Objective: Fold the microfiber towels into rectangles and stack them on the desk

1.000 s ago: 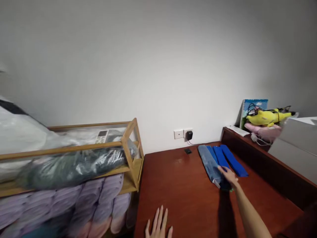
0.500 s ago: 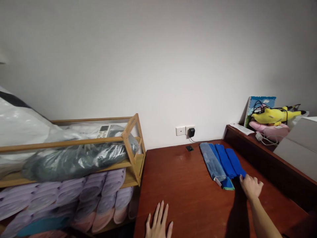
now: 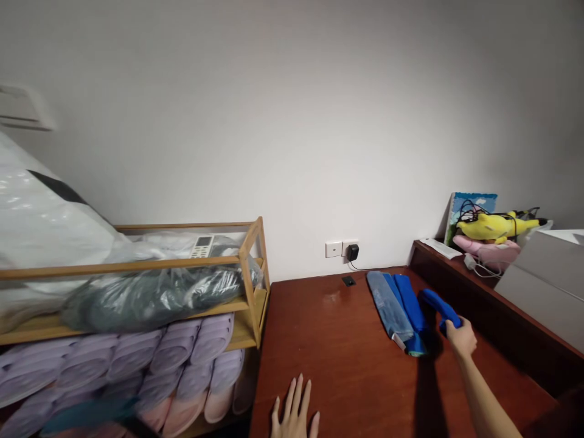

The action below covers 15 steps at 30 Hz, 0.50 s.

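Observation:
My right hand (image 3: 462, 338) grips the near end of a folded blue cloth (image 3: 441, 309), which is lifted a little off the desk and bends along its length. Just left of it lie another folded blue cloth (image 3: 409, 303) and a paler grey-blue folded cloth (image 3: 387, 304) with a white tag at its near end. A further blue cloth with a green edge shows partly beneath these. My left hand (image 3: 292, 413) rests flat near the front of the reddish-brown desk (image 3: 319, 340), fingers spread, holding nothing.
A wooden rack (image 3: 250, 292) on the left holds plastic-wrapped bundles and rows of lilac slippers (image 3: 214, 337). A black plug (image 3: 352, 252) sits in the wall socket. On the raised right ledge are a yellow plush toy (image 3: 490, 226), a pink pouch (image 3: 488, 252) and white boxes (image 3: 547, 267).
My right hand has closed on the rightmost blue cloth and raised it from the desk, apart from the others. My left hand stays flat. The view has shifted slightly.

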Each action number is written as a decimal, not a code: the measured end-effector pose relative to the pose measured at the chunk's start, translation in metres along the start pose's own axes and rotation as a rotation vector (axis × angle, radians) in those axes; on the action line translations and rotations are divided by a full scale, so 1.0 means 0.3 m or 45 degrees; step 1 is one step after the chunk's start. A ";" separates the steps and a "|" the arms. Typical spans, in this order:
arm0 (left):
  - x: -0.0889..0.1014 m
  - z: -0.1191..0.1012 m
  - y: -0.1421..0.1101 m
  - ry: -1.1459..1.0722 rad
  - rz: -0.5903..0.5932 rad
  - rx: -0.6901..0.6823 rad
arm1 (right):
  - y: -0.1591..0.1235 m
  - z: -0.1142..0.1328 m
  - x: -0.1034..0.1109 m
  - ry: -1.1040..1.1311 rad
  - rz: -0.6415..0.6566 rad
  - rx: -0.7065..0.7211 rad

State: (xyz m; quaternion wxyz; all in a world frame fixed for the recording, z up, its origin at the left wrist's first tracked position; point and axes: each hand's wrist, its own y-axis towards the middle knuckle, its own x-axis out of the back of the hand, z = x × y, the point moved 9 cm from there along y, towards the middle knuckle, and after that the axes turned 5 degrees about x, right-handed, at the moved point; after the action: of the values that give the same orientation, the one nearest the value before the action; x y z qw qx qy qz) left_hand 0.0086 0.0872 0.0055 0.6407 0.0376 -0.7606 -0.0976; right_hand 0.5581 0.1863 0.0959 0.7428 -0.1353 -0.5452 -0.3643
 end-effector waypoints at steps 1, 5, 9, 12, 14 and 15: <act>0.001 0.000 0.000 -0.006 -0.002 0.003 | 0.000 0.043 0.015 0.014 -0.023 0.053; 0.000 0.001 -0.001 -0.026 0.018 0.015 | -0.092 0.246 -0.025 0.008 0.005 0.335; -0.008 0.006 0.002 -0.029 0.051 0.043 | -0.266 0.380 -0.153 -0.100 0.078 0.479; -0.010 0.009 0.007 -0.029 0.050 0.064 | -0.355 0.430 -0.186 -0.311 -0.023 0.558; -0.010 0.007 0.008 -0.028 0.047 0.080 | -0.371 0.453 -0.174 -0.390 -0.077 0.616; -0.011 0.007 0.009 -0.024 0.046 0.095 | -0.364 0.459 -0.161 -0.387 -0.082 0.626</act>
State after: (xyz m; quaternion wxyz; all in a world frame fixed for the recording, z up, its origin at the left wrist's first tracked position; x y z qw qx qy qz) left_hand 0.0072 0.0907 0.0024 0.6334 0.0469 -0.7702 -0.0580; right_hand 0.3781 0.2115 0.0812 0.6510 0.0131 -0.7264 -0.2202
